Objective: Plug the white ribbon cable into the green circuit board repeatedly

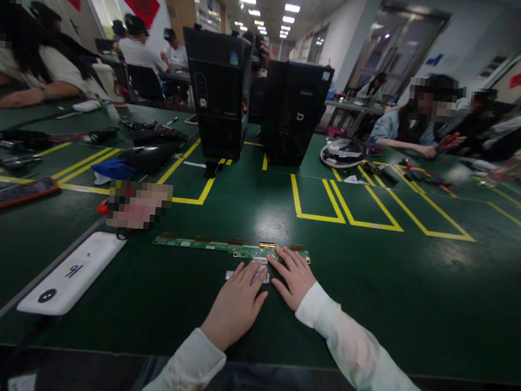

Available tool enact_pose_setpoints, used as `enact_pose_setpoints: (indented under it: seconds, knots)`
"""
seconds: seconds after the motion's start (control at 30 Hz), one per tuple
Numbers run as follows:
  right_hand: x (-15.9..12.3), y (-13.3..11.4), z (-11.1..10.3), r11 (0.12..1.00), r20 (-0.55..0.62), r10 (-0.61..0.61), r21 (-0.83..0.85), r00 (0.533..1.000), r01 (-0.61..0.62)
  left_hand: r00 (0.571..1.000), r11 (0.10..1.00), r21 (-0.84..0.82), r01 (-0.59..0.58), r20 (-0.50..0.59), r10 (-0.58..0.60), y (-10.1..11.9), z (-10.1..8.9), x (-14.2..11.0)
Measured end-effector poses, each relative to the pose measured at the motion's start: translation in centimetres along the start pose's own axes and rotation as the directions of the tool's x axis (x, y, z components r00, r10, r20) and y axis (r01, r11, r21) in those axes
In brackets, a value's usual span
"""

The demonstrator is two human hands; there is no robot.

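Note:
A long, narrow green circuit board (191, 244) lies flat on the table, with several brownish-gold tabs along its far edge. My left hand (235, 307) is just in front of the board, fingers stretched forward and thumb apart. Its fingertips rest over a small white-and-silver strip (229, 275), which they partly cover; I cannot tell whether it is joined to the board. At the board's right end, my right hand (296, 279) lies with fingers spread, the fingertips on or just over the board. Neither hand appears to grasp anything.
Two black computer towers (222, 93) stand beyond the board on the green table (371, 292). Yellow tape (318, 217) marks rectangles there. A white power bank-like device (73, 273) lies left, near a red-edged dark phone-like object (11, 197). Other people sit around.

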State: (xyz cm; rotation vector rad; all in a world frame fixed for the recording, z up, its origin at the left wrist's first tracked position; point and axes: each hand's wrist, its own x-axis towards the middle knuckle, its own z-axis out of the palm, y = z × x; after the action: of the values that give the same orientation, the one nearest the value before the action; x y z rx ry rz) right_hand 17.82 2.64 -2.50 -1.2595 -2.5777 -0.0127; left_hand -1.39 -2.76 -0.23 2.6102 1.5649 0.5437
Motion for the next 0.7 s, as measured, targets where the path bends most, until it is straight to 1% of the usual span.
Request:
enact_pose_setpoints:
  seconds: [0.17, 0.27, 0.37, 0.5, 0.6, 0.7]
  knots:
    - [0.1, 0.0, 0.1, 1.000, 0.002, 0.013, -0.008, 1.000, -0.013, 1.000, 0.998, -0.064, 0.008, 0.005, -0.008, -0.3, -0.3, 0.1]
    - [0.2, 0.1, 0.3, 1.000, 0.009, 0.024, -0.009, 1.000, -0.024, 0.998, 0.993, -0.115, 0.037, -0.053, -0.043, -1.1, -0.9, 0.0]
    - [0.3, 0.2, 0.5, 1.000, 0.015, 0.026, -0.008, 1.000, -0.026, 0.989, 0.987, -0.131, 0.089, -0.109, -0.104, -2.6, -1.6, -0.6]
    - [0.2, 0.3, 0.6, 1.000, 0.004, 0.021, -0.007, 1.000, -0.021, 0.978, 0.981, -0.094, 0.167, -0.109, -0.177, -5.5, -2.2, -2.5]
    - [0.2, 0.3, 0.7, 1.000, -0.008, 0.017, -0.006, 1.000, -0.017, 0.972, 0.979, -0.044, 0.197, -0.119, -0.201, -7.5, -2.2, -4.4]
    - [0.1, 0.4, 1.0, 1.000, -0.022, 0.016, -0.002, 1.000, -0.016, 0.967, 0.978, -0.010, 0.209, -0.147, -0.208, -8.6, -1.8, -5.7]
